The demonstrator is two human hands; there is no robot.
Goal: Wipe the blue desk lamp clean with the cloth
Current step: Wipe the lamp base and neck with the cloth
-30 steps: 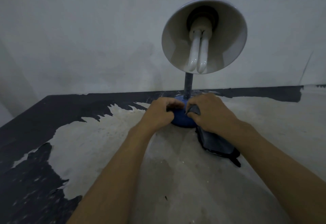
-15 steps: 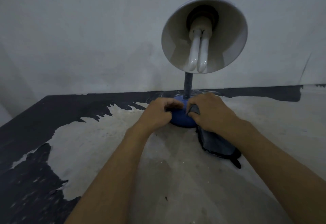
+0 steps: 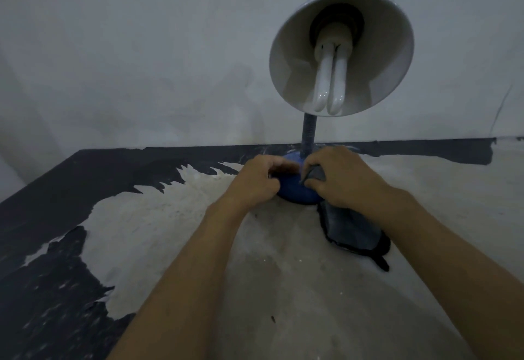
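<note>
The blue desk lamp stands at the back of the table, its shade (image 3: 341, 50) tilted toward me with a white bulb inside. A dark ribbed neck (image 3: 309, 137) rises from the round blue base (image 3: 295, 192). My left hand (image 3: 256, 181) grips the left side of the base with curled fingers. My right hand (image 3: 343, 178) holds a dark grey cloth (image 3: 350, 230) bunched against the base's right side; the cloth's loose end trails on the table under my wrist.
The table (image 3: 175, 212) has a worn pale surface with peeling black paint on the left and along the back. A plain grey wall (image 3: 141, 61) rises right behind the lamp.
My right hand with the cloth has shifted slightly along the base. The left hand keeps its hold, and the lamp has not moved.
</note>
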